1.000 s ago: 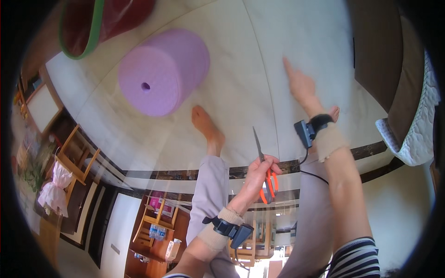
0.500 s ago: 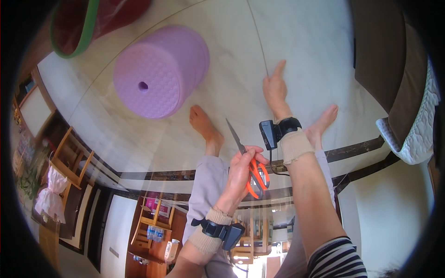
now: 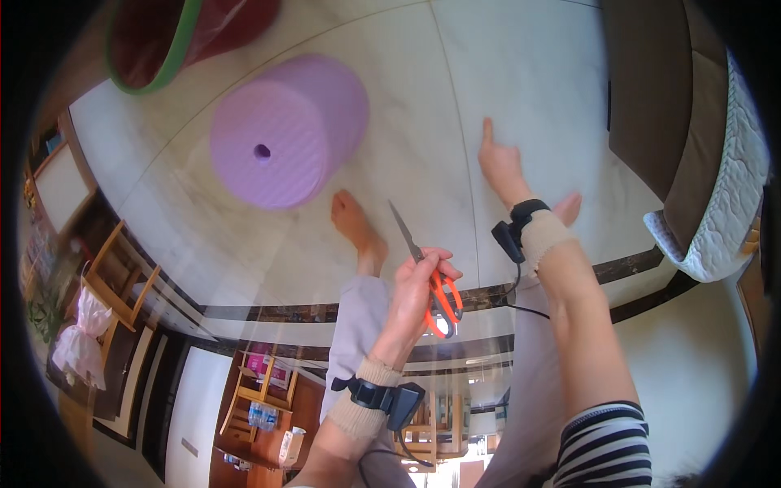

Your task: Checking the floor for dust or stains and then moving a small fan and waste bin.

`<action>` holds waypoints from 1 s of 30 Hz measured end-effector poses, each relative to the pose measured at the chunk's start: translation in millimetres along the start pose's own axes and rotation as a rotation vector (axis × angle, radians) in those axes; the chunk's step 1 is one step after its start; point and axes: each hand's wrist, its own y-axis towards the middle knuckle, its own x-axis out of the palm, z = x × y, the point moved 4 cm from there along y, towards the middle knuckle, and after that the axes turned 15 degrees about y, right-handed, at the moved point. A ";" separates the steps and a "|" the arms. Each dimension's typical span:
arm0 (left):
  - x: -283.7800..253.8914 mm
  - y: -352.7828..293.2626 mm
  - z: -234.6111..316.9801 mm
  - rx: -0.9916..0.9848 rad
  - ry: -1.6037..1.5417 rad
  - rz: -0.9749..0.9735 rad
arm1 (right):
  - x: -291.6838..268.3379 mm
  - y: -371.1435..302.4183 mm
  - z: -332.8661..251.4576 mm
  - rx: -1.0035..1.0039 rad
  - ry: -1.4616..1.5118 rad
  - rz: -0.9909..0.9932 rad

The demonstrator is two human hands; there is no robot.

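While the left hand [image 3: 413, 286] pinches a pair of orange-handled scissors [image 3: 415, 250] between thumb and fingers around the pivot, the blades lie together, aimed to the far left above the marble-look floor [image 3: 407, 114], seen between left foot [image 3: 358, 224] and right foot [image 3: 571, 210]. No finger seems to pass through the handle loops. Right hand [image 3: 500, 165] farther off and to the right: index stretched toward the far side, other fingers apparently folded, nothing seen in it; whether those fingers press together, cannot tell.

Judgement: step in hand looks like holding and pointing, not cutting; any use of the blades calls first for fingers in the loops.

Past the left foot, a lavender plastic stool [image 3: 297, 122], round hole in its textured seat; inside too dark to read. To the right, a brown sofa [image 3: 647, 106] with a white quilted cover [image 3: 728, 195]. Far left, a dark red bin [image 3: 232, 28], green-rimmed, glossy inside, possibly lined; contents not made out. Well off left, clear bottles [image 3: 262, 416] beside a pale carton [image 3: 290, 447]; what either holds, too small to tell.
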 end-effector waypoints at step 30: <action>-28.4 -11.7 34.0 0.069 -0.198 -0.044 | -385.0 184.8 -247.0 -0.692 0.665 0.490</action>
